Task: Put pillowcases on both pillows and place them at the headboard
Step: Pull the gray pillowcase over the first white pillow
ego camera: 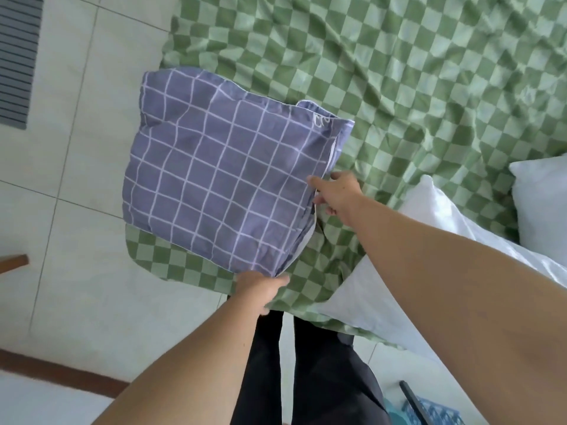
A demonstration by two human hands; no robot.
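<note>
Blue grid-patterned pillowcase [214, 179], already filled, is pinched at its open edge by the fingers of both hands: left hand [260, 289] at the near corner, right hand [336, 194] midway along; it lies on the green checked bed [399, 72]; a bare white pillow [429, 256] rests beside the right arm.

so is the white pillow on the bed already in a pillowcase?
No, the white pillow lies bare on the green checked sheet, while both hands work at the open edge of the blue grid pillowcase.
</note>
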